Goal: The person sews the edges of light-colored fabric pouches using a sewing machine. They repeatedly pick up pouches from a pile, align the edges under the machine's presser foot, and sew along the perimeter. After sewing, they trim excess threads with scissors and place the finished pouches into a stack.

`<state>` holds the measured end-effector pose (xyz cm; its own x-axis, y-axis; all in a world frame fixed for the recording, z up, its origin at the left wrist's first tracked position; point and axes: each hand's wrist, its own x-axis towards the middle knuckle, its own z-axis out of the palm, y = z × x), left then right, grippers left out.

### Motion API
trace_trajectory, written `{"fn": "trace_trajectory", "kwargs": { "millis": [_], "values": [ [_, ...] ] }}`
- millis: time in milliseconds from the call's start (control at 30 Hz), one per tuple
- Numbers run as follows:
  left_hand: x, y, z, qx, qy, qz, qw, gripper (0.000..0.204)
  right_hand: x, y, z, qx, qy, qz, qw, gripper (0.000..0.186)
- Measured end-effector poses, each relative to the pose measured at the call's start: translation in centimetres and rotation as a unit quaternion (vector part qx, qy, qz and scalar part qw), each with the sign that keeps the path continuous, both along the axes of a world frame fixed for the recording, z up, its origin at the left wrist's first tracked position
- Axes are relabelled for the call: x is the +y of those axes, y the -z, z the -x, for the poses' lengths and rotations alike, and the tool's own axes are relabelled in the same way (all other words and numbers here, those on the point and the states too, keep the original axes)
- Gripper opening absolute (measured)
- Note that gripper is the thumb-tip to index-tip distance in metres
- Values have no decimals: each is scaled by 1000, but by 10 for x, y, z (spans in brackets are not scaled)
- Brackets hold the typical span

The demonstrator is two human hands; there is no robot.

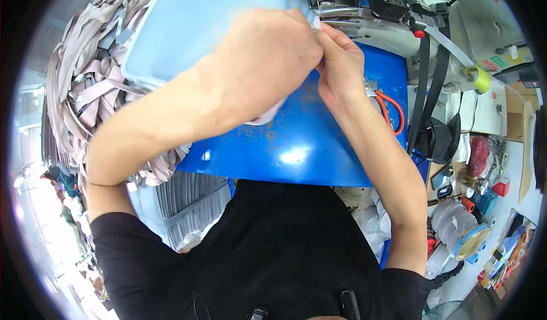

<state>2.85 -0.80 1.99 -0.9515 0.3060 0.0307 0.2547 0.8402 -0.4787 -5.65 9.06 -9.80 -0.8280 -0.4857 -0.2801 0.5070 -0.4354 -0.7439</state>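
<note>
At the top centre my left hand [282, 58] is closed over the edge of a pale blue fabric piece [171, 29], close to the metal fittings of a sewing machine [330, 9]; what its fingertips hold is hidden. My right hand [342, 63] pinches at the same corner, by a small white strip, just right of my left hand. Both are over a blue metal work plate [262, 155]. Orange-handled scissors [393, 112] lie beside my right wrist. Part of a pale pink strip shows under my left wrist.
A large heap of pinkish-grey straps [80, 86] fills the left side, above stacked grey sheets [191, 206]. The machine body [467, 23] with black belts [430, 80] spans the upper right. Spools [456, 229], cartons [515, 109] and assorted small items crowd the right.
</note>
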Motion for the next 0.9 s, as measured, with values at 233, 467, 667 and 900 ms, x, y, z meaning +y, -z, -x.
{"fn": "trace_trajectory", "kwargs": {
  "millis": [233, 467, 667, 900],
  "values": [
    [25, 17, 5, 31, -58, -86, 994, 33, 9, 10, -2, 9, -5, 54, 998, 22],
    [26, 32, 25, 52, -93, -204, 973, 23, 14, 2, -11, 35, -8, 37, 999, 31],
    [18, 41, 1, 55, -135, -356, 923, 45, 57, 19, -26, 223, -72, -116, 965, 24],
    [32, 72, -49, 157, -4, -361, 919, 52, 83, 4, -47, 112, -94, -115, 982, 22]
  ]
}}
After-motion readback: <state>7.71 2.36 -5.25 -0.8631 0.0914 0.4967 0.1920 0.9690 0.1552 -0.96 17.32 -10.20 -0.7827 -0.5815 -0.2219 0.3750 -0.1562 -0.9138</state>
